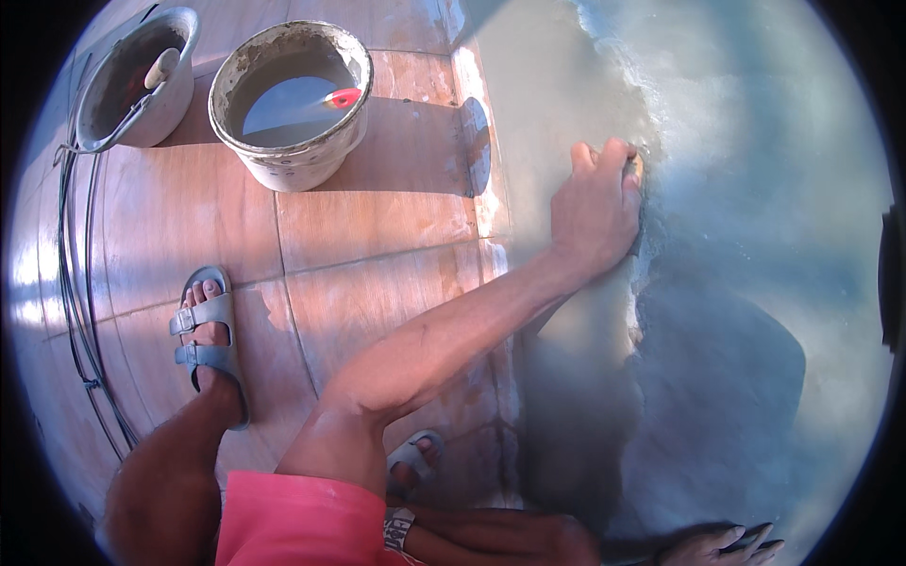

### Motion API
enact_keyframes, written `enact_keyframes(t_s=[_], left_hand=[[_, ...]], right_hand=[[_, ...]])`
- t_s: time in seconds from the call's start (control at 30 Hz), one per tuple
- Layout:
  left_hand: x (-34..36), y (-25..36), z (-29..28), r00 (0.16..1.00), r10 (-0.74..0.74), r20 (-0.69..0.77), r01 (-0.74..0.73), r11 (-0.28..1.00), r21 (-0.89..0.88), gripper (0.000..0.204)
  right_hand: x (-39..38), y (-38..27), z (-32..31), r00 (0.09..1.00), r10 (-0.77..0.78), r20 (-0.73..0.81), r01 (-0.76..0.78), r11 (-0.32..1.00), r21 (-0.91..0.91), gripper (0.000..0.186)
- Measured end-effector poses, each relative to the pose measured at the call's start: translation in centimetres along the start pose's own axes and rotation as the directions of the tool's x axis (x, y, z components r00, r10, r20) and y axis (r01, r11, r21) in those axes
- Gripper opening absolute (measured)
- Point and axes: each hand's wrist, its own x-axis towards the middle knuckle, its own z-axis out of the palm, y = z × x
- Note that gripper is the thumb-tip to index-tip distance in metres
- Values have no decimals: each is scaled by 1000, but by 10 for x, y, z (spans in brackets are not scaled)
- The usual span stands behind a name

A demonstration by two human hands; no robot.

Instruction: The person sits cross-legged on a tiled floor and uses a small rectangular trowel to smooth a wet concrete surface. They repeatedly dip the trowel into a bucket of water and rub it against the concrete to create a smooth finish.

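My left hand [596,209] reaches out to the right of the tiles, low over a wet grey cement surface [557,104]. Its fingers are closed round a small tan thing [637,168]. Most of that thing is hidden by the hand, so its kind cannot be made out. A rough pale ridge [634,316] in the cement runs beside the hand. At the lower right edge, part of my right hand [722,547] shows, fingers spread and pointing right, with nothing seen in it. Whether it rests on the grey surface cannot be told.
A white, cement-stained bucket [293,173] of greyish water stands on the brown tiles [377,217], with something red [343,98] in it. Left of it is another pail [175,104] with a wire handle. Black cables [80,311] run along the left. My sandalled foot [208,325] is nearby.
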Motion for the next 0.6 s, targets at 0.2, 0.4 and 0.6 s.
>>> enact_keyframes(t_s=[0.2, 0.4, 0.6], left_hand=[[-161, -29, -1, 915, 228, 332, -208, 973, -95, 53], [-5, -127, -57, 982, 32, -184, -10, 993, 119, 64], [54, -115, -27, 985, -127, -121, 128, 992, 3, 54]], right_hand=[[-4, 3, 1, 1000, 24, 8, -24, 998, 55, 45], [-6, 18, -5, 985, -154, 81, 160, 984, -79, 52], [-11, 24, 4, 994, -106, 18, 105, 992, 75, 57]])
